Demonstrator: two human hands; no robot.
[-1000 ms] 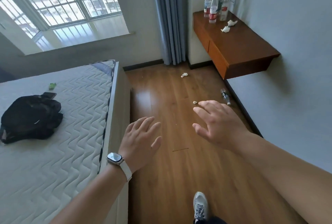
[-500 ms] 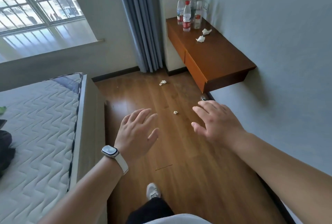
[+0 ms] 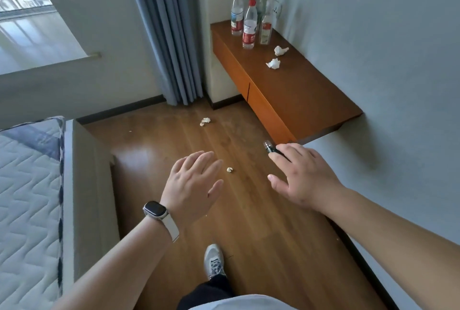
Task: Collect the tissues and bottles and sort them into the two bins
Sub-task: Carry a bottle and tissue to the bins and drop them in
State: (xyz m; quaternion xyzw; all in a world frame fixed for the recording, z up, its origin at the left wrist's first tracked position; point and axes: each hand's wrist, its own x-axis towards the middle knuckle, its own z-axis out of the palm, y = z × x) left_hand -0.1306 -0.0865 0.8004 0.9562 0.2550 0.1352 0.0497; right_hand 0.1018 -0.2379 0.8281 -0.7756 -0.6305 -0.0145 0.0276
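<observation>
Tissue (image 3: pixel 229 170) on the floor (image 3: pixel 261 235) — left hand (image 3: pixel 193 185) and right hand (image 3: pixel 302 178) outstretched, fingers spread, empty.

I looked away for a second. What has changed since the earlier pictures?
The person has stepped forward toward the desk; the bed has slid left in view. The right hand now overlaps the floor bottle. It and the left hand stay open and empty; desk bottles and tissues lie unmoved.
</observation>
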